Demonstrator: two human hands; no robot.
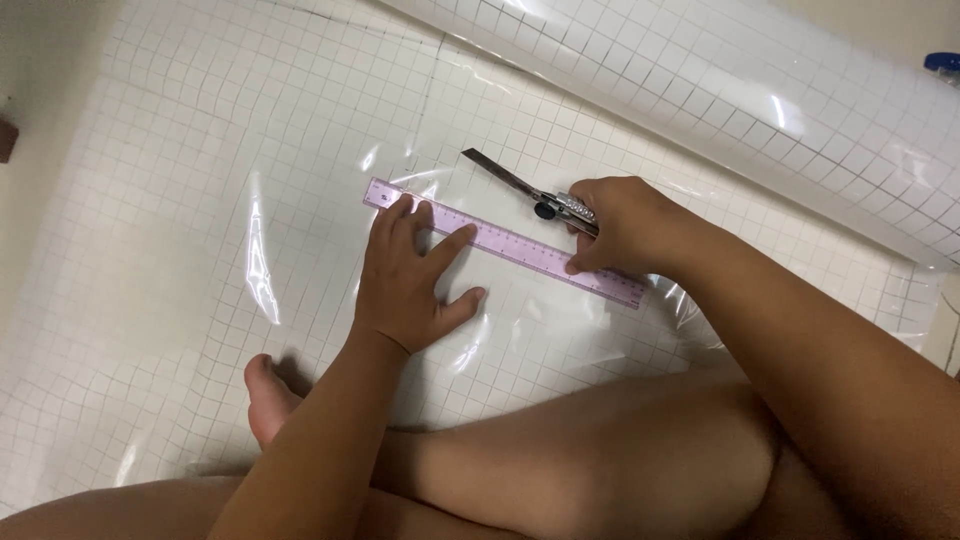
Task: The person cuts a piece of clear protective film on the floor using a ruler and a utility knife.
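The left hand (405,275) lay spread flat, pinning the pink ruler (505,243) onto the clear plastic sheet (250,250) on the tiled floor. The right hand (620,225) gripped a utility knife (530,190) just above the ruler. If the ruler skidded on that slick sheet, the blade could wander towards the fingers.

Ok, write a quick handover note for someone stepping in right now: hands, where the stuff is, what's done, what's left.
Left hand: flat, open, pressing the pink ruler onto the clear film.
Right hand: gripping the knife, blade out along the ruler's far edge, thumb on the ruler.
Film lies spread on the floor, its roll at the far side.
Done: ruler placed, blade set beside it.
Left: no cut line can be made out, so the cut itself seems still to do.
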